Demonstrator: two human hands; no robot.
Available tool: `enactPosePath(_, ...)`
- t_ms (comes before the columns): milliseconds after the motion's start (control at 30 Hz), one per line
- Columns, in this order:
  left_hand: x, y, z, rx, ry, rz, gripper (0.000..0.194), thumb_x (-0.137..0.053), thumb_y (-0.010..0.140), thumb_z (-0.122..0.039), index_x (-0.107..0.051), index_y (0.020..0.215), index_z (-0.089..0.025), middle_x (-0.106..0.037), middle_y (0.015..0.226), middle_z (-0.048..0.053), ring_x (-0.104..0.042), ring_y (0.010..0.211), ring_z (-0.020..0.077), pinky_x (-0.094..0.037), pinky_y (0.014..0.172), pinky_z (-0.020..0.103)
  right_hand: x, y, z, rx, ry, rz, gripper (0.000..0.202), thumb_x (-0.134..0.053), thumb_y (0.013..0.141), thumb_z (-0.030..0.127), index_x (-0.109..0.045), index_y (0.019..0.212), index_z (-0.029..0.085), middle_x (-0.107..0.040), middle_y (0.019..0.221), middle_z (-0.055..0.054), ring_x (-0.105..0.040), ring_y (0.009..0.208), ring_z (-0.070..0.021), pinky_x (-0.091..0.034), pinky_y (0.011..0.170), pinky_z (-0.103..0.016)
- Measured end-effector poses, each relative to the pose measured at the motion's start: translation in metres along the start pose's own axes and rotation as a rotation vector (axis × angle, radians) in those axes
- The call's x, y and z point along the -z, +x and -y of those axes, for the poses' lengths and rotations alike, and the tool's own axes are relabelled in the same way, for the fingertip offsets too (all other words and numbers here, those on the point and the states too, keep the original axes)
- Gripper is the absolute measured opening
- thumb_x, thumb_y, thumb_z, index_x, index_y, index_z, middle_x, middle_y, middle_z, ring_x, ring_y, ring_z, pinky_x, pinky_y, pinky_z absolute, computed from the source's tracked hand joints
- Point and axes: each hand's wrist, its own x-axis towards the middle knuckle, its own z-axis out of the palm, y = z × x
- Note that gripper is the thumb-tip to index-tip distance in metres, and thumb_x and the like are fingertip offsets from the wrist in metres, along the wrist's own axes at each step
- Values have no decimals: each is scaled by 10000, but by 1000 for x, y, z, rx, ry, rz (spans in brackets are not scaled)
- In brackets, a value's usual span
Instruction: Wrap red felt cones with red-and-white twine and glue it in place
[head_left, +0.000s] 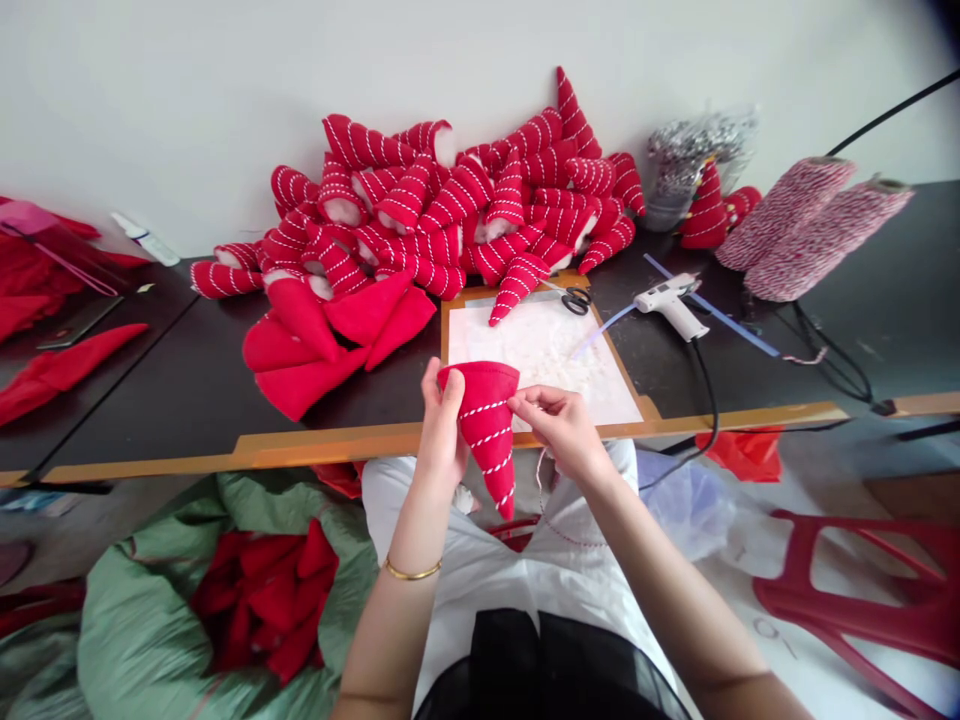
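Observation:
A red felt cone [489, 425] hangs point down in front of the table edge, with red-and-white twine wound around it in several slanted turns. My left hand [444, 420] grips its wide upper rim, thumb on the front. At the right side of the cone, my right hand [559, 425] pinches its fingers together at the topmost turn of twine. From there a loose length of twine [541, 480] drops towards my lap. Behind the cone lies a white sheet [525, 340] on a brown board.
Striped stuffed cones [457, 195] are heaped at the back. Flat red cones [300, 350] lie left. Scissors [576, 300], a glue gun [673, 303] with its cable and twine spools [832, 240] stand or lie right. A green sack [150, 600] and red stool [862, 590] are below.

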Motion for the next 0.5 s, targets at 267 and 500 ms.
enactPosePath(267,-1,0,1,-200,141,-34,867,-872,693,-361,-434,1439,-303,-676,1202,34,-650,1132,210,-488,1008,346,-3,-4,10,54,-90,87,365,-829,702,505,-712,737,162,-678,697,-36,-556,599,-134,-434,555,-249)
enactPosePath(500,-1,-5,-7,-40,6,19,803,-862,696,-351,-496,1405,-256,-722,979,9,-696,877,191,-524,856,324,5,3,12,-45,10,111,364,-853,686,491,-690,701,166,-549,585,24,-431,521,-85,-305,472,-229)
